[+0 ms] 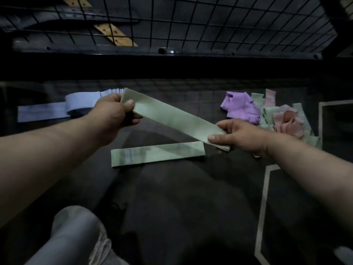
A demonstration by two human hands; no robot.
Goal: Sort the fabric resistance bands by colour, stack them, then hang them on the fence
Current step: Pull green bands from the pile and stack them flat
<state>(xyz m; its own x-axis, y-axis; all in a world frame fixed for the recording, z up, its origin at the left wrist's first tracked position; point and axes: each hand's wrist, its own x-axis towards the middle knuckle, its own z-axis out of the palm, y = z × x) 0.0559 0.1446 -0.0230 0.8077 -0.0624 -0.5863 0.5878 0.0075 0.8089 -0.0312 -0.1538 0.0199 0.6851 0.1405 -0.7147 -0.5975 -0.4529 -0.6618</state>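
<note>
A pale green fabric band (172, 116) is stretched flat between both hands above the dark floor. My left hand (112, 111) grips its upper left end and my right hand (238, 135) pinches its lower right end. Below it another green band (158, 153) lies flat on the floor. A stack of light blue bands (57, 108) lies at the left, behind my left hand. An unsorted heap of purple (240, 107), green and pink bands (288, 123) sits at the right. The black wire fence (210, 25) stands across the top.
My leg in grey trousers and a shoe (76, 238) is at the bottom left. Pale lines (264, 203) are marked on the floor at the right. Wooden planks (114, 34) show behind the fence.
</note>
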